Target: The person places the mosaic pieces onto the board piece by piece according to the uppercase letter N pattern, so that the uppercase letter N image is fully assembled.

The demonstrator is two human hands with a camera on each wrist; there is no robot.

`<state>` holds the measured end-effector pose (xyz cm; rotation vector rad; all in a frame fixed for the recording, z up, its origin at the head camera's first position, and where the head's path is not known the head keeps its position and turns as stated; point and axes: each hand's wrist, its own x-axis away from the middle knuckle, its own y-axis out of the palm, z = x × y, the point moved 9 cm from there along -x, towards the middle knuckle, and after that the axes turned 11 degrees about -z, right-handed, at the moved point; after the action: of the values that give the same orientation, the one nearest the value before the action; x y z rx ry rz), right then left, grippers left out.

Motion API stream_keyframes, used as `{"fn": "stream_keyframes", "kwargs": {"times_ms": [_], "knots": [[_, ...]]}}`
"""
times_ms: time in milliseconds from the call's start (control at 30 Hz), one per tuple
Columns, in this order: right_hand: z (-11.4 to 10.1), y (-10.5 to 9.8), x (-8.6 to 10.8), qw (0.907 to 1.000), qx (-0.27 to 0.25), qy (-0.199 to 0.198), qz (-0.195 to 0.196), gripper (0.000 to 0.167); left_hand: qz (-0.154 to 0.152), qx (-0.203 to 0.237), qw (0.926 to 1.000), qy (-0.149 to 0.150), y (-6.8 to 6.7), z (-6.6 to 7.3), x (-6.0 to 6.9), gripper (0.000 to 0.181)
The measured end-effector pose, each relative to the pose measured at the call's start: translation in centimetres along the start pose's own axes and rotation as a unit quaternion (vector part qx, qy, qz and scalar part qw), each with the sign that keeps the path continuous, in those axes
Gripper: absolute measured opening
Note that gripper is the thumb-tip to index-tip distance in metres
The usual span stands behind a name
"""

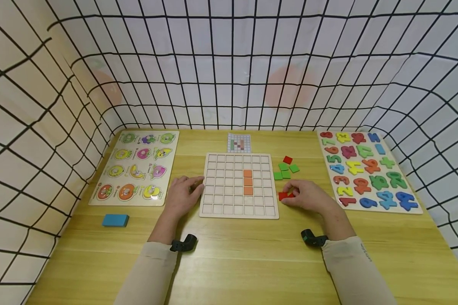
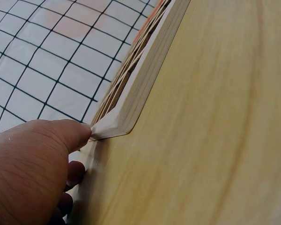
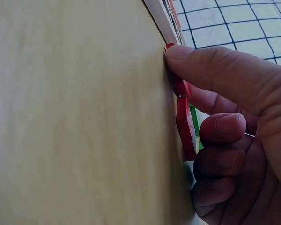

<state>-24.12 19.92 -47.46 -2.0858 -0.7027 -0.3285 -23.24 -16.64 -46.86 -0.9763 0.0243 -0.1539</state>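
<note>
A square wooden grid board lies in the middle, with three orange tiles stacked in one column. At the board's left edge rests my left hand, its thumb touching the rim in the left wrist view. To the right of the board, my right hand pinches at a red tile between thumb and forefinger, low over the table. Another red tile is right beside it, partly behind the fingers. Several green tiles and a red tile lie just beyond this hand.
Behind the board is a small printed grid card with coloured squares. A fruit puzzle board lies left, with a blue block in front of it. To the right sits a number puzzle board. Black wire mesh surrounds the table.
</note>
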Motion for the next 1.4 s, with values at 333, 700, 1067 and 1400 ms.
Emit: {"fn": "stream_keyframes", "kwargs": {"times_ms": [333,700,1067,1400], "knots": [[-0.7,-0.1,0.5,1.0,0.0,0.006,-0.002,0.029,0.0,0.005,1.0,0.001,-0.2,0.3,0.2,0.035],[-3.3,0.3,0.5,0.9997,0.001,-0.022,-0.006,0.031,-0.001,0.008,1.0,-0.003,-0.1,0.1,0.2,0.036],[-6.5,1.8,-0.4,0.999,0.012,-0.04,-0.014,0.029,-0.002,0.011,0.9999,-0.006,0.0,0.1,0.1,0.036],[-9.0,3.2,-1.6,0.9972,0.024,-0.067,-0.024,0.027,-0.005,0.01,0.9999,-0.004,-0.1,0.1,0.1,0.036]]}}
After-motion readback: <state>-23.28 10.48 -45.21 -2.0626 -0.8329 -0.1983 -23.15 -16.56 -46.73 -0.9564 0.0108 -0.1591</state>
